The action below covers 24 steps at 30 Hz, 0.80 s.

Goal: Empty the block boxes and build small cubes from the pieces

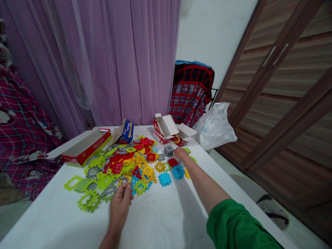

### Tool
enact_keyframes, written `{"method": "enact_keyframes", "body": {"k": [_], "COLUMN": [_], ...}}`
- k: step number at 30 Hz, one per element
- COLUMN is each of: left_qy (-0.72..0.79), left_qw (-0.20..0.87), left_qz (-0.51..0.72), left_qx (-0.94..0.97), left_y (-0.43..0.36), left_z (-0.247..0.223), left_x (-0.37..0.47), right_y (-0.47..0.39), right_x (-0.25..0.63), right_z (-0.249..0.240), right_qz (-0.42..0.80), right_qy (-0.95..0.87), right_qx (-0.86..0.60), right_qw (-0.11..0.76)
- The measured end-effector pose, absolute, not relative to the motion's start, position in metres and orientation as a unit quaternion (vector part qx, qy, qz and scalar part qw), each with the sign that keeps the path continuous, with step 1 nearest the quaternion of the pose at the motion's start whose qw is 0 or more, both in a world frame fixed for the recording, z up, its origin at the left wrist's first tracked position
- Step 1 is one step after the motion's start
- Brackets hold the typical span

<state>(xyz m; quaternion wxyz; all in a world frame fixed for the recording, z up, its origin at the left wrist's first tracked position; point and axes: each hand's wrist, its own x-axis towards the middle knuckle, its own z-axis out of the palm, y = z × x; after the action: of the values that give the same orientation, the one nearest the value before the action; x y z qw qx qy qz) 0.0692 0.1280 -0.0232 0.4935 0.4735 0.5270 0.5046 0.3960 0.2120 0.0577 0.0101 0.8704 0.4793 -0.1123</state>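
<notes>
A wide pile of flat notched plastic pieces [121,157] in red, yellow, green, blue and grey covers the left and middle of the white table [160,218]. My left hand [121,200] is at the pile's front edge, its fingers curled together; what they hold, if anything, is hidden. My right hand [181,153] reaches out beside a grey stack of pieces [168,151], its fingers mostly hidden behind the hand. Nearer to me lie a blue stack [178,172], a single blue piece [165,179] and a dark red piece [173,162].
An open red box [88,148] lies at the left, a blue box [126,131] behind the pile, and open red and white boxes [166,129] at the back. A clear plastic bag [215,126] hangs at the right edge. Purple curtains [129,62] hang behind.
</notes>
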Motion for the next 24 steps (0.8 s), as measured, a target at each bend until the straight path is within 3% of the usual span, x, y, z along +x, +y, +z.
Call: {"method": "enact_keyframes", "body": {"k": [15,24], "left_qy": [0.535,0.535], "left_qw": [0.484,0.484], "left_qz": [0.504,0.504], "left_qx": [0.476,0.475], "left_y": [0.126,0.125], "left_z": [-0.015,-0.011], "left_x": [0.07,0.071], "right_y": [0.201,0.163], "right_x": [0.387,0.365], "right_z": [0.07,0.073], "right_qz": [-0.118,-0.064], "right_qy": [0.45,0.48], "right_qx": [0.885,0.866], "right_qw": [-0.023,-0.127]}}
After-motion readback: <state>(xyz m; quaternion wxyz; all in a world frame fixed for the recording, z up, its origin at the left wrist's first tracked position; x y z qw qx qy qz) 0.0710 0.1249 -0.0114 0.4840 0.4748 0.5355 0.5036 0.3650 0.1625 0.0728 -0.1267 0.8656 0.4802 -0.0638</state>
